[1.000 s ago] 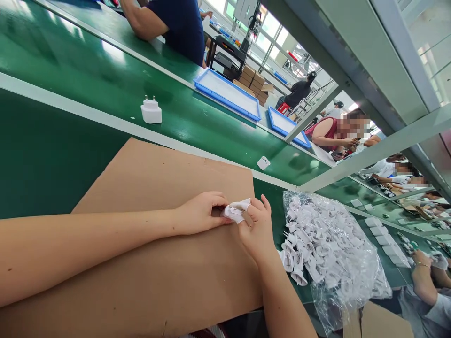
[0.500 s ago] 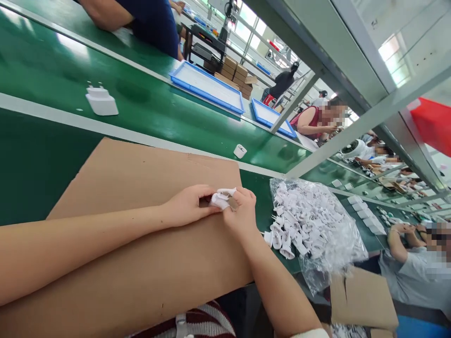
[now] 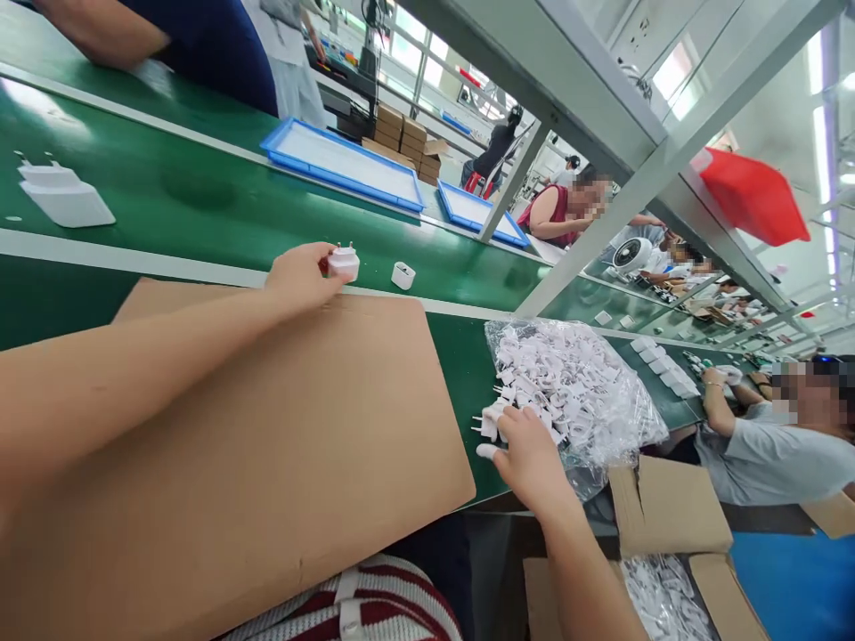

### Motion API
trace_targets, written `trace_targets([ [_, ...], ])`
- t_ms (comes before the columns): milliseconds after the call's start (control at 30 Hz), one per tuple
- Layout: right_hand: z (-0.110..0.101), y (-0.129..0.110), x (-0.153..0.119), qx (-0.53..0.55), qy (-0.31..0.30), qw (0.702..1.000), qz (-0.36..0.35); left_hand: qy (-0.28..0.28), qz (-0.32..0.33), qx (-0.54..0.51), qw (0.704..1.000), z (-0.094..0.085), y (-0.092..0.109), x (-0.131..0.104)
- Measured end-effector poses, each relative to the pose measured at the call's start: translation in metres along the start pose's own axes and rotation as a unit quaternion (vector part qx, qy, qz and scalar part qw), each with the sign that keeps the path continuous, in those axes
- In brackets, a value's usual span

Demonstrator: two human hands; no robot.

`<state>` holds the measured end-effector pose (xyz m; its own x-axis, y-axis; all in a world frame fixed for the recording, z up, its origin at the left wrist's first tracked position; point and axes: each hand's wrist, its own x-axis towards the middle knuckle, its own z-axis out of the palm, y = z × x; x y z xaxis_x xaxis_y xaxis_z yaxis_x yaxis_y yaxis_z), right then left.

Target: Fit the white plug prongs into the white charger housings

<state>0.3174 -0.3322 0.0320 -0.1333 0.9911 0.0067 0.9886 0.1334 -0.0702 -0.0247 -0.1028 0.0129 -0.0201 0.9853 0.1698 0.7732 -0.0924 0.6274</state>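
Note:
My left hand (image 3: 304, 274) reaches across to the green conveyor and pinches a white plug charger (image 3: 345, 265), its two prongs pointing up. Another white charger housing (image 3: 403, 275) sits just right of it on the belt. My right hand (image 3: 531, 454) is at the near-left edge of a heap of white plug parts (image 3: 554, 369) on a clear plastic bag. White covers sit on its thumb and a fingertip, which are spread apart beside a loose plug part (image 3: 489, 425). Whether they touch that part, I cannot tell.
A cardboard sheet (image 3: 321, 418) lies before me. A larger-looking charger (image 3: 67, 196) rests on the belt (image 3: 220, 200) at left. Blue-rimmed trays (image 3: 347, 165) stand beyond. A slanted metal post (image 3: 567, 245) rises behind the heap. Open cartons (image 3: 671, 507) and a co-worker (image 3: 781, 445) are at right.
My hands have parted. The left carried the white charger from above the cardboard out to the belt; the right went right to the heap of plug parts. The view has shifted too.

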Motion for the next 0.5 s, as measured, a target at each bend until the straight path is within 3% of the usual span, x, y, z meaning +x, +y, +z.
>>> trace_targets([
  [67,0.010,0.001,0.004,0.007,-0.004,1.000,0.009,0.016,-0.031,0.041,0.999,-0.002,-0.007,0.022],
  [133,0.013,0.000,0.013,0.054,0.034,0.998,0.011,0.013,-0.061,0.057,0.996,0.000,-0.013,0.036],
  [200,0.012,-0.004,0.025,0.158,0.084,0.984,-0.001,0.024,-0.091,0.067,0.993,0.005,-0.016,0.041],
  [233,0.010,-0.007,0.033,0.225,0.105,0.969,-0.009,0.055,-0.100,0.075,0.991,0.008,-0.017,0.041],
  [300,0.008,-0.018,0.052,0.365,0.113,0.924,-0.012,0.156,-0.084,0.093,0.980,0.016,-0.016,0.038],
  [367,0.009,-0.035,0.076,0.484,0.069,0.872,0.010,0.227,-0.006,0.107,0.968,0.025,-0.012,0.034],
  [433,0.014,-0.055,0.102,0.586,-0.012,0.809,0.045,0.185,0.098,0.121,0.970,0.034,-0.005,0.035],
  [500,0.021,-0.074,0.124,0.670,-0.094,0.732,0.071,0.077,0.149,0.138,0.976,0.042,0.002,0.041],
])
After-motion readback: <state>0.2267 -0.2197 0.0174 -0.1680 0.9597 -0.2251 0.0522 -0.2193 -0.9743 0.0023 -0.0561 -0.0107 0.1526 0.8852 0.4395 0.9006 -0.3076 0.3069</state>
